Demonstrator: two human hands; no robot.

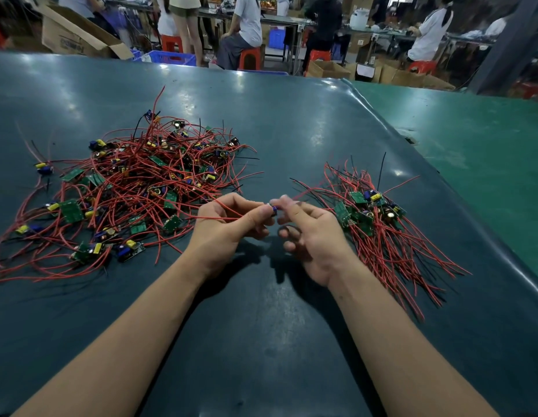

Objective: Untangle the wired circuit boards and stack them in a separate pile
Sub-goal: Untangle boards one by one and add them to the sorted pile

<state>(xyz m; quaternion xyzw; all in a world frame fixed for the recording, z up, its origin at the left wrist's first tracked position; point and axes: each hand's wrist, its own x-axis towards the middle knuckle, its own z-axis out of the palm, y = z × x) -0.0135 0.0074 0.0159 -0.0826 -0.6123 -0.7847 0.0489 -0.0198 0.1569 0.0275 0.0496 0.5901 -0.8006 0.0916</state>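
A big tangled heap of green circuit boards with red and black wires (135, 191) lies on the left of the dark mat. A smaller, tidier pile of boards with wires trailing toward me (373, 218) lies on the right. Between the two, both hands hold one small board with a blue part (273, 209) just above the mat. My left hand (228, 230) pinches that board, and its red wires run under the fingers back toward the heap. My right hand (309, 233) pinches the board's other side with thumb and forefinger, its other fingers loosely curled.
The dark mat (261, 341) ends at a raised edge on the right, with a green surface (487, 152) beyond it. Behind the table, people sit on red stools among cardboard boxes (72, 34) and blue crates.
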